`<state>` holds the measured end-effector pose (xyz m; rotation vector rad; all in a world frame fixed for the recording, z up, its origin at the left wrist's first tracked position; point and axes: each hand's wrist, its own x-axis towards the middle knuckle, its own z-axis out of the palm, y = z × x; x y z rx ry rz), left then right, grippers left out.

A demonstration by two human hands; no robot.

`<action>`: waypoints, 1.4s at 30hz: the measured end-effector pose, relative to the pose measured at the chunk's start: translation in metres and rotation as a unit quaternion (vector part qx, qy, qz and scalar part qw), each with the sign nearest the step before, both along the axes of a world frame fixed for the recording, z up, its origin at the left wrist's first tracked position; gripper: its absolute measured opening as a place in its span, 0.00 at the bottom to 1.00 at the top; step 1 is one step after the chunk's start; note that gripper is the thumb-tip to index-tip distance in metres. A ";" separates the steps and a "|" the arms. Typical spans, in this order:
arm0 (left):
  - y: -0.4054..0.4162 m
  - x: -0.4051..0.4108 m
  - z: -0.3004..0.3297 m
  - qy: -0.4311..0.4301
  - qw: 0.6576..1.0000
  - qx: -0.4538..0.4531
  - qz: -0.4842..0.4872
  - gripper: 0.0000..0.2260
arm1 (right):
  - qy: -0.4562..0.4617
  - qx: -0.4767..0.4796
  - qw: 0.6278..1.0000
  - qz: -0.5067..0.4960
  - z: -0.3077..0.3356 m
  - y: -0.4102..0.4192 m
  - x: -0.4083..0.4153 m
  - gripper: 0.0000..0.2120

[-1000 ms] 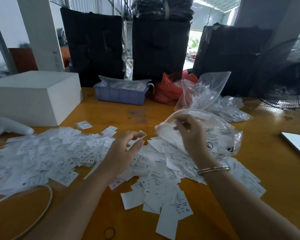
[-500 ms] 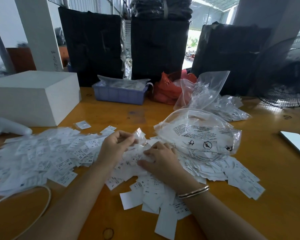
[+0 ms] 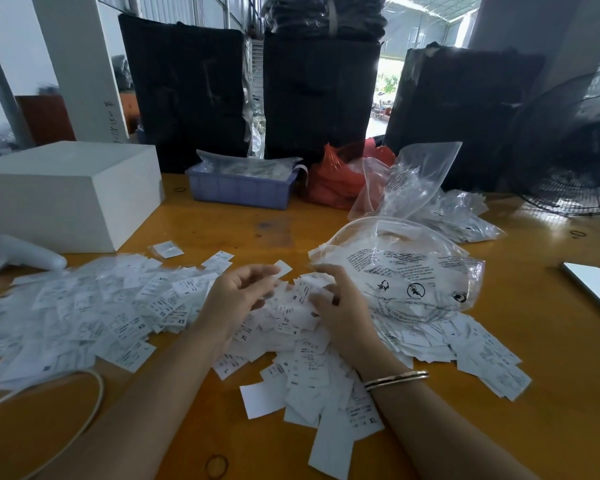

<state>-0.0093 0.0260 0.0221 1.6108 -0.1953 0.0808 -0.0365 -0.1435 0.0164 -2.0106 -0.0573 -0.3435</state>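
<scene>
Left hand (image 3: pixel 243 289) pinches one size label (image 3: pixel 283 268), right hand (image 3: pixel 340 306) fingers curled on the label pile (image 3: pixel 309 344); advise lifting singly, reading size print first.

Our left hand (image 3: pixel 236 296) pinches a white label (image 3: pixel 283 268) at its fingertips; our right hand (image 3: pixel 343 308) curls its fingers into the heap of size labels (image 3: pixel 309 375), the clear bag (image 3: pixel 416 268) just beyond those fingers.

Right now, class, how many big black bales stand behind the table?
3 bales: one at left, one in the middle behind the tray, one at right by the fan. Others may be hidden behind them.
</scene>
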 end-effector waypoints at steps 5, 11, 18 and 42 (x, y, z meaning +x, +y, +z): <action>-0.005 -0.002 -0.001 -0.026 0.998 0.062 -0.006 0.03 | -0.013 0.026 1.000 -0.007 0.000 0.000 0.000 0.17; -0.006 -0.003 0.000 -0.045 0.994 0.094 -0.026 0.03 | -0.006 0.048 0.996 0.068 0.002 0.003 -0.004 0.09; -0.007 -0.006 0.001 -0.009 0.995 0.071 -0.064 0.03 | -0.022 0.058 0.998 0.015 0.003 0.000 0.000 0.04; -0.007 -0.003 -0.003 -0.120 0.978 0.169 0.001 0.06 | -0.094 0.060 0.994 0.017 -0.001 0.001 -0.003 0.12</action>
